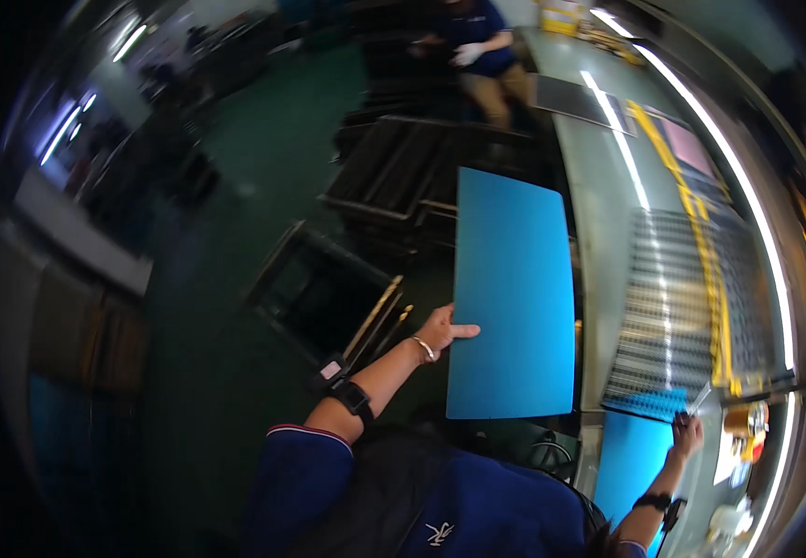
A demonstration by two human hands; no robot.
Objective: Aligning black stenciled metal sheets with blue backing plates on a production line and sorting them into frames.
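Note:
My left hand (440, 330) grips a flat blue sheet (515, 298) by its left edge, thumb lying on the upper face. The sheet is held out over the floor, beside the bench (575, 158). Over at the bench, my right hand (689, 433) is closed around a thin, pale, shiny stick-like tool (700, 399), blurred, so its kind does not show. Beneath and left of that hand lies a second blue sheet (634, 465). A dark slotted panel (654, 307) rests just beyond it on the bench, its near end close to my right hand.
Dark rack-like frames (394, 167) are stacked on the left, with another dark frame (324, 288) nearer. A person (482, 46) wearing a white glove stands at the far end. Yellow strips (700, 223) run along the bench, and small containers (745, 420) stand at its right.

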